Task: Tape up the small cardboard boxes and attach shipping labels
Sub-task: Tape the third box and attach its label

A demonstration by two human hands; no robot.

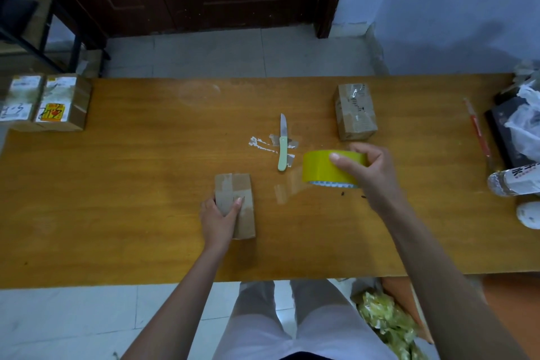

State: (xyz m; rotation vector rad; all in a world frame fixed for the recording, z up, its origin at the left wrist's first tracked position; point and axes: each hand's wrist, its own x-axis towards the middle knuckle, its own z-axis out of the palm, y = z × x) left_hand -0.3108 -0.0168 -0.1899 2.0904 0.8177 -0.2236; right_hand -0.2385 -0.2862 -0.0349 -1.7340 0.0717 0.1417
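Note:
A small cardboard box lies near the middle of the wooden table, old tape showing on its top. My left hand grips its near left side. My right hand holds a roll of yellow tape just above the table, to the right of that box. A second small box stands farther back on the right. Two boxes with labels sit at the far left corner.
A folding knife with a pale green handle lies open between the boxes, beside tape scraps. A red pen, a plastic bottle, white bags and a dark case crowd the right end.

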